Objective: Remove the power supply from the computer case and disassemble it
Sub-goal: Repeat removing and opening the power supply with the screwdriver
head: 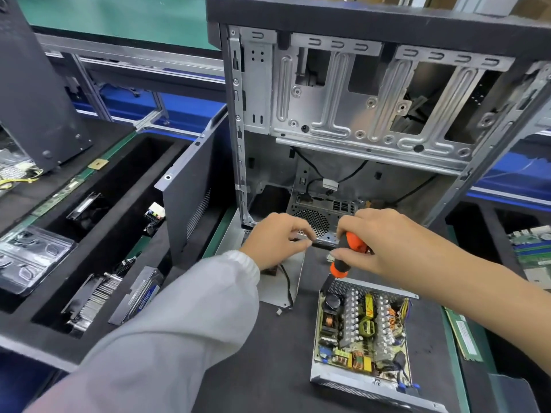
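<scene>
The opened power supply (362, 332) lies on the dark mat near the front, its circuit board with coils and heat sinks exposed. Its grey metal cover (290, 272) lies flat behind it, a black wire trailing over it. The computer case (372, 93) stands open at the back. My right hand (384, 239) grips an orange and black screwdriver (347, 253), tip hidden. My left hand (280, 236) has its fingers curled at the edge of the cover, pinching something small that I cannot make out.
A black side panel (190, 189) leans left of the case. Foam bins on the left hold a heat sink (95, 296), a drive (140, 296) and plastic trays (26, 257). Green boards (533, 248) lie at the right.
</scene>
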`<move>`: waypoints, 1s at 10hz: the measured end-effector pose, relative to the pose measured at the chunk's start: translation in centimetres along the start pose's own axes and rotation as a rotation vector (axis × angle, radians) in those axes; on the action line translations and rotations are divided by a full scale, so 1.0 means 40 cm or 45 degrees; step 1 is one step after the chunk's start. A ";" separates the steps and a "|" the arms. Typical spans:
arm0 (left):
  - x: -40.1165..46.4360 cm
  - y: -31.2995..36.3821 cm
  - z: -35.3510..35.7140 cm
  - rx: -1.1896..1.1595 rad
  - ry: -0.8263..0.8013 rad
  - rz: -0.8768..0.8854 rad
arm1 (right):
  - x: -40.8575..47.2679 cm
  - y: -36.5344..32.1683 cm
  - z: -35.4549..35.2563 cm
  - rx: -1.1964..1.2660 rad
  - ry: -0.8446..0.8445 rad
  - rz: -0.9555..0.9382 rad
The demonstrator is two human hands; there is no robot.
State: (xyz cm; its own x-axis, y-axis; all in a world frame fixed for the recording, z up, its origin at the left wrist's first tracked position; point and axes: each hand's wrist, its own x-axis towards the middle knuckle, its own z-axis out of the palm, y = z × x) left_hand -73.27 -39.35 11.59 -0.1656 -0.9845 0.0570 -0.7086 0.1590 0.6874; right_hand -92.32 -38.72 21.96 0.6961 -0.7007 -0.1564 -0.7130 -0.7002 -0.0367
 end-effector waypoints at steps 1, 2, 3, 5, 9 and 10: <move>0.037 0.000 -0.029 0.234 -0.008 0.122 | 0.003 -0.008 0.000 -0.113 -0.019 -0.007; 0.087 0.005 -0.051 0.839 -0.196 0.505 | 0.003 -0.014 0.008 -0.226 -0.018 -0.004; 0.136 0.035 -0.062 1.323 -0.262 0.792 | -0.001 -0.013 0.018 -0.254 -0.005 -0.004; 0.085 0.120 0.021 -1.210 -0.328 -0.294 | -0.005 0.001 0.019 -0.183 0.081 0.003; -0.027 0.114 -0.025 -0.634 -0.568 0.237 | -0.044 0.010 -0.034 0.244 -0.166 -0.120; -0.038 0.102 0.011 -0.591 -0.420 0.231 | -0.048 0.003 -0.032 0.298 -0.162 -0.172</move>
State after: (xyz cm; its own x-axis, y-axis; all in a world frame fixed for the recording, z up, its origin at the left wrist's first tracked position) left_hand -76.22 -37.17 14.01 -0.5125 -0.8583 0.0262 -0.2879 0.2005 0.9364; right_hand -93.64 -37.64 23.53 0.7806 -0.5699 -0.2568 -0.6247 -0.7251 -0.2898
